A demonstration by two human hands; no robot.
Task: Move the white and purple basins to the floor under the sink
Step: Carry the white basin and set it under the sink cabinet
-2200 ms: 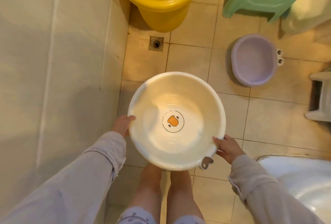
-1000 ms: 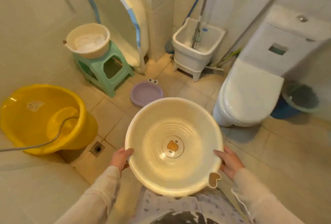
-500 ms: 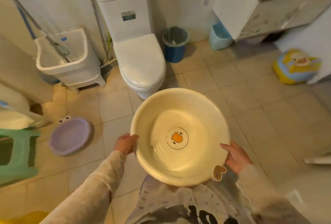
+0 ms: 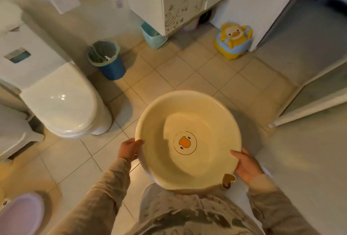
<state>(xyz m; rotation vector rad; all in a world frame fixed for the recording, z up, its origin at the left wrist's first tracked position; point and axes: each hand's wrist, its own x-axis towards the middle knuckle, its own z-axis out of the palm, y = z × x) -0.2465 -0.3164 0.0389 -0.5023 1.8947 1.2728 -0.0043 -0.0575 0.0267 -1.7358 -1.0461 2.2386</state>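
I hold the white basin, which has an orange duck print on its bottom, level in front of my body. My left hand grips its left rim and my right hand grips its right rim near a small brown hanging tab. The purple basin lies on the floor tiles at the bottom left, partly cut off by the frame. The sink cabinet hangs at the top centre, with shadowed floor beneath it.
A white toilet stands at the left. Beside it is a blue waste bin, and a pale teal bin sits by the cabinet. A yellow duck potty stands right of the cabinet. An open doorway is at the right.
My view has swung right from the yellow tub and stool, past the toilet, to the sink cabinet. The white basin stays in both hands. The purple basin has slid to the bottom left.
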